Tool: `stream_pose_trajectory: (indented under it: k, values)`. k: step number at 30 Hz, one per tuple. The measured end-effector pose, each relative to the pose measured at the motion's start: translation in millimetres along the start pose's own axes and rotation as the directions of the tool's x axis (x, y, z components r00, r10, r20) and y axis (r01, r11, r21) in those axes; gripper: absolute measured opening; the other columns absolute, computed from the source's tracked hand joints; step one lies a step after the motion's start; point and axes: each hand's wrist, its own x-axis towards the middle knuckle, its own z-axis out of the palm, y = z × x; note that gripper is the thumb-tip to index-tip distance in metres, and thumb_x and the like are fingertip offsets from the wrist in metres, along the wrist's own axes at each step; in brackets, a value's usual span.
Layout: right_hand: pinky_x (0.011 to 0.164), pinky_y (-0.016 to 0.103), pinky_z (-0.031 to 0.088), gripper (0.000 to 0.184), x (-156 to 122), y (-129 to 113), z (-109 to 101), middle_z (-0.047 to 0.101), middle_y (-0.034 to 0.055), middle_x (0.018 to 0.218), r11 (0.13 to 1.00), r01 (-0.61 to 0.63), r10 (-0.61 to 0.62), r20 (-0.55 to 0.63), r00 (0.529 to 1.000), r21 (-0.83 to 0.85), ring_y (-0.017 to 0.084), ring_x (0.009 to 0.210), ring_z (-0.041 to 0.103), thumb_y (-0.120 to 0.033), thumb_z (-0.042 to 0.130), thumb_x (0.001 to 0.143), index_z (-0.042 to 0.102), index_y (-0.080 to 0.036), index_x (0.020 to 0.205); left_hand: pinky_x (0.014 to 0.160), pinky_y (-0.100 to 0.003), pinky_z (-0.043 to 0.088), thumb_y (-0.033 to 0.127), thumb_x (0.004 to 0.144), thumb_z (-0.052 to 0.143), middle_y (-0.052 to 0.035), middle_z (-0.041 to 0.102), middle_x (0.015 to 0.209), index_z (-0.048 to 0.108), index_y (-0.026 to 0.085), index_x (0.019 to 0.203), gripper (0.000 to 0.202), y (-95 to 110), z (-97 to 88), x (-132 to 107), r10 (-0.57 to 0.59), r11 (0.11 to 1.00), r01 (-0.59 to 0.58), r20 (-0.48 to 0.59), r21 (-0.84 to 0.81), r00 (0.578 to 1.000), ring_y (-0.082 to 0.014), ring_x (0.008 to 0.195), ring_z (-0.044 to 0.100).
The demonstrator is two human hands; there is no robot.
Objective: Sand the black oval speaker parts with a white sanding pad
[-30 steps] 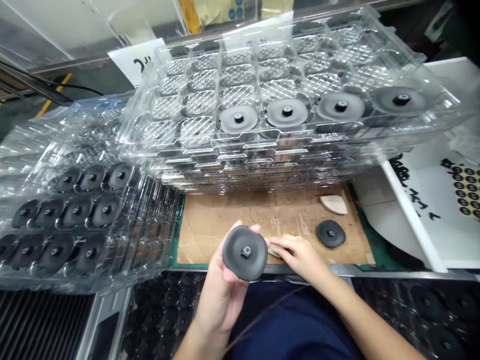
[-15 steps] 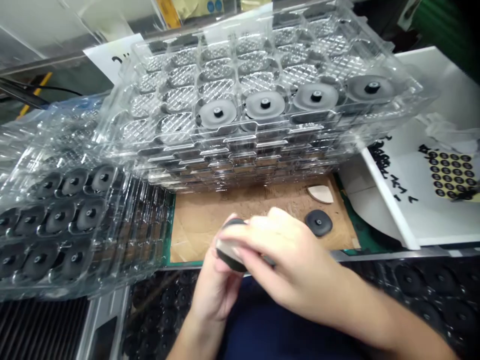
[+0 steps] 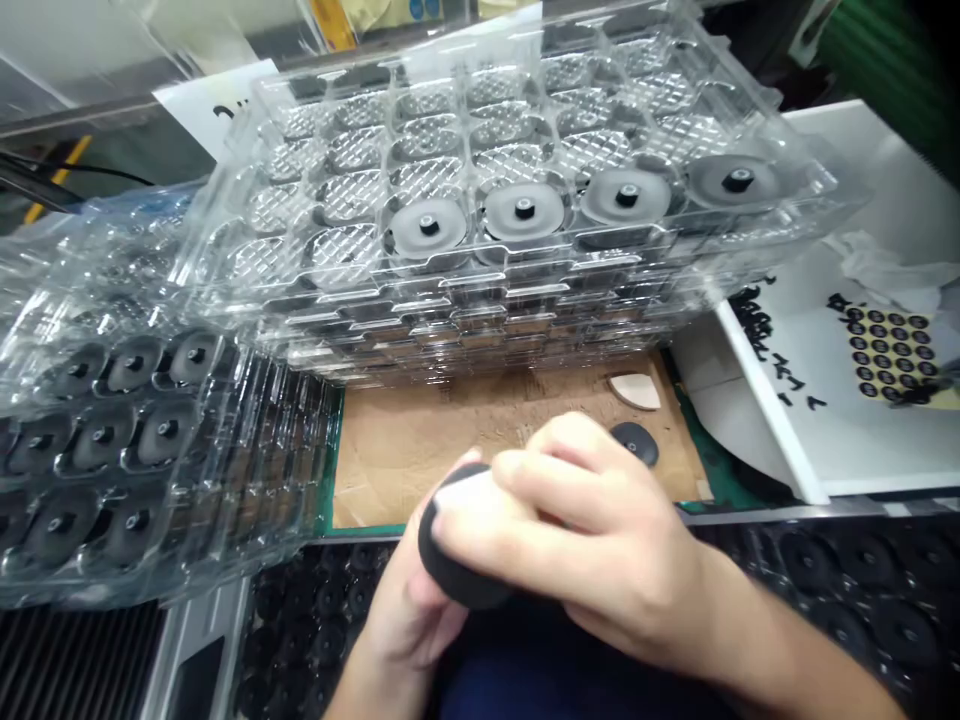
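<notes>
In the head view, my left hand (image 3: 409,605) is closed round a black rounded disc (image 3: 461,583) from below and the left. My right hand (image 3: 600,540) lies over the disc's upper face, fingers curled, pressing a pale, flat pad (image 3: 459,490) against it. Most of the pad is hidden under those fingers. Just beyond my right hand, another black disc (image 3: 643,440) with a small central hub rests on the brown cardboard (image 3: 420,430). A pale wedge-shaped piece (image 3: 636,390) lies behind that disc.
Stacked transparent trays (image 3: 480,270) stand at the back, several discs in the top front row. More trays of discs (image 3: 161,440) are on the left. To the right, a white bin (image 3: 862,440) holds small black bits and a sheet of round stickers (image 3: 891,350).
The disc has come lower and its dark face shows more. My right hand has shifted over it, with its fingers now flatter across the pad. The view has moved slightly.
</notes>
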Motion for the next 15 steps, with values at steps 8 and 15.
stream_pose_trajectory:
  k: [8,15]
  values:
    - [0.08,0.026,0.049,0.026,-51,53,55,0.067,0.0056,0.096,0.825,-0.52,0.53,0.017,0.848,0.223,0.014,0.089,0.062,-0.018,0.045,0.093,0.065,-0.018,0.109,0.092,-0.036,0.049,0.042,0.053,0.082,-0.0006,0.069,0.111,0.067,0.033,0.105,0.055,5,-14.4,4,-0.046,0.985,0.061,0.096,-0.16,0.994,-0.0234,0.095,0.068]
    - [0.073,0.032,0.054,0.023,-90,60,67,0.072,0.007,0.093,0.744,-0.645,0.651,0.029,0.759,0.174,0.02,0.084,0.068,-0.026,0.048,0.089,0.067,-0.019,0.1,0.098,-0.034,0.045,0.046,0.055,0.08,-0.0036,0.067,0.116,0.062,0.03,0.116,0.065,3,-15.6,7,-0.095,0.985,0.115,0.152,-0.129,0.984,-0.0264,0.107,0.063]
